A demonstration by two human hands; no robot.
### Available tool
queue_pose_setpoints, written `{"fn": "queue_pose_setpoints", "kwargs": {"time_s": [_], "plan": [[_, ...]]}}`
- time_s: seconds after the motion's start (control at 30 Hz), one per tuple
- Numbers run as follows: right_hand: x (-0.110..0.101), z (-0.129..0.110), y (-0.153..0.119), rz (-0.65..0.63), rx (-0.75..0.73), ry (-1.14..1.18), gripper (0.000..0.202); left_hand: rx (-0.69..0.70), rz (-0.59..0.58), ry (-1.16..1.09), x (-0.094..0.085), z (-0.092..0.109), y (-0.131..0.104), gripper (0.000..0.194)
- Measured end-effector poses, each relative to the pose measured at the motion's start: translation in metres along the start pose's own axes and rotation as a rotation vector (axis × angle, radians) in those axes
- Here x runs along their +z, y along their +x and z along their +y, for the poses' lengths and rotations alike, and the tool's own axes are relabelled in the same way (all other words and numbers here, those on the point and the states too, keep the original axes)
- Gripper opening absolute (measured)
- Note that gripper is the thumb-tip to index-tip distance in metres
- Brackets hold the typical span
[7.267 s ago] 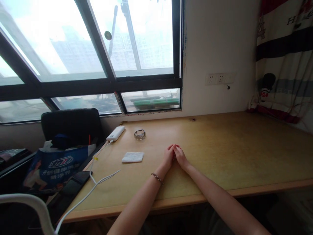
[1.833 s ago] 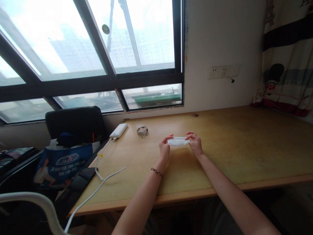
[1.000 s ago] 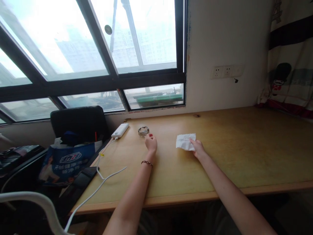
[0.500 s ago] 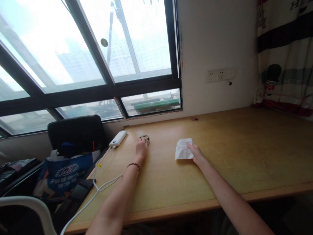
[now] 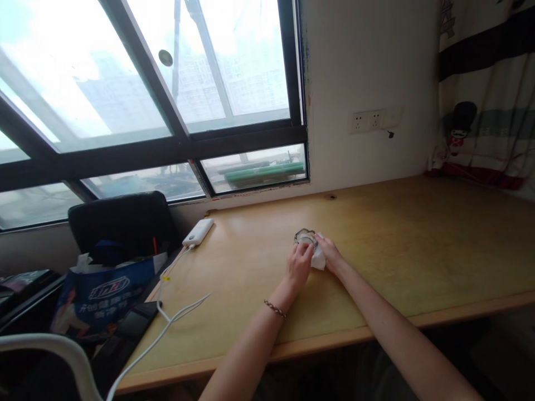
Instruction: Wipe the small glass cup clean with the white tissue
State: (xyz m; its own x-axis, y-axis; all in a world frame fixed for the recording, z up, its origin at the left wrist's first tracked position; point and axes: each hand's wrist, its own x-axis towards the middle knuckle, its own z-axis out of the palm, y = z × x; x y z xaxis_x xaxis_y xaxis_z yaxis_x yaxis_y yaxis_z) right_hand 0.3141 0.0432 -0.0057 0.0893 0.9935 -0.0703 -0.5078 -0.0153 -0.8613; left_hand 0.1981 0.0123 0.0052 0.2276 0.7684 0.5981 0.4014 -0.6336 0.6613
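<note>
Shifted from the left part of the desk since the frame half a second earlier, a silvery, openwork metal ring like a bracelet [image 5: 297,234] now meets a soft, crumpled white cloth or tissue [image 5: 318,262] between the person's two hands. The left hand [image 5: 297,266] has come across with it; its fingers are curled closed and appear to grip the ring's near edge. The right hand [image 5: 331,255] pinches the cloth, which lies against the ring's right side and shows through its middle. Both things seem to be held just above the yellowish wooden desk [image 5: 234,289].

As for progress, picking up both items and bringing them together looks done. Neither is set down yet; whether any rubbing is under way cannot be told.

At the desk's left edge lies a white, rectangular power bank [image 5: 199,231], plugged into a white cable [image 5: 144,345].
</note>
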Motion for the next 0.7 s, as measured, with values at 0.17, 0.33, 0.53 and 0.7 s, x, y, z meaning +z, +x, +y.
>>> {"fn": "queue_pose_setpoints", "kwargs": {"time_s": [0.17, 0.33, 0.53, 0.7], "plan": [[-0.002, 0.015, 0.003, 0.012, -0.128, -0.155, 0.034, -0.106, 0.014, -0.094, -0.014, -0.001, -0.005, 0.029], [-0.004, 0.018, 0.005, 0.065, -0.227, -0.187, 0.034, -0.408, 0.207, -0.302, -0.023, -0.016, 0.001, 0.042], [-0.001, 0.009, -0.001, 0.038, -0.267, -0.262, 0.038, -0.728, -0.115, -0.690, -0.017, -0.036, 0.004, 0.038], [0.000, 0.001, -0.010, 0.087, -0.327, -0.502, 0.047, -0.778, -0.095, -0.797, -0.016, -0.037, 0.000, 0.040]]}}
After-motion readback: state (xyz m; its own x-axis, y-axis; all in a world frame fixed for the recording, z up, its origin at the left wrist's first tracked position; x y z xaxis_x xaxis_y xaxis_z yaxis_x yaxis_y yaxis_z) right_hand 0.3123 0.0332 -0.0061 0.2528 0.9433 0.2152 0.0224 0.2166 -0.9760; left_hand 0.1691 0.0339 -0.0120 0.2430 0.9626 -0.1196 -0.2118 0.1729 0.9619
